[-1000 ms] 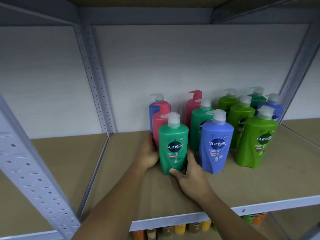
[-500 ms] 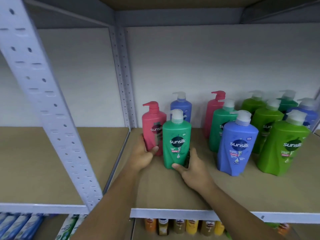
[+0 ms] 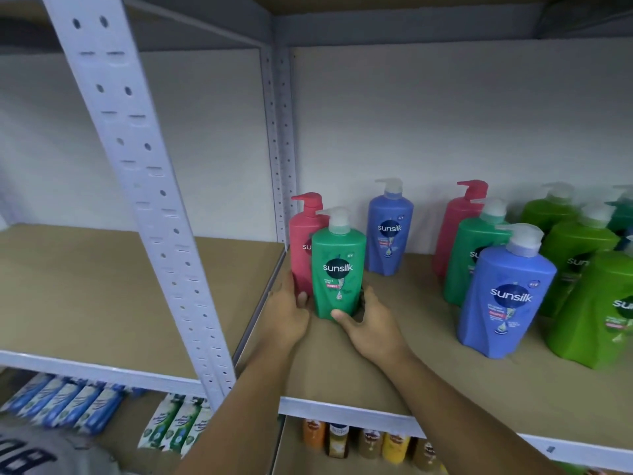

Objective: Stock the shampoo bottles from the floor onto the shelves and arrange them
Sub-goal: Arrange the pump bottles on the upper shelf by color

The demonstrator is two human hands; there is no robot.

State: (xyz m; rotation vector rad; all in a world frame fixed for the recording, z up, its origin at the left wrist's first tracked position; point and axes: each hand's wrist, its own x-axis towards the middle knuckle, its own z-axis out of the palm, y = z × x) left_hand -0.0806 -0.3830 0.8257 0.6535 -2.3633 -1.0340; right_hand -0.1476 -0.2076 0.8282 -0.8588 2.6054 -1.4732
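A teal-green Sunsilk pump bottle point(image 3: 337, 269) stands upright on the brown shelf board point(image 3: 394, 365), near its left edge. My right hand point(image 3: 370, 323) grips its base from the right, thumb across the front. Directly behind it stands a pink bottle point(image 3: 303, 241), and my left hand point(image 3: 286, 313) holds that bottle's lower left side. A blue bottle point(image 3: 388, 231) stands alone further back. To the right, several more bottles are grouped: a blue one point(image 3: 503, 296) in front, a teal one point(image 3: 476, 258), a pink one point(image 3: 459, 221) and light green ones point(image 3: 589, 303).
A perforated grey upright point(image 3: 147, 186) crosses the view at left, a second upright point(image 3: 281, 149) stands at the back corner. The neighbouring shelf bay point(image 3: 102, 286) lies to the left. Below are small orange and yellow bottles point(image 3: 370, 443) and blue and green sachets point(image 3: 68, 402).
Both hands have slid the teal-green and pink bottles leftward, away from the group, to the shelf's left end. The view has swung left with them.
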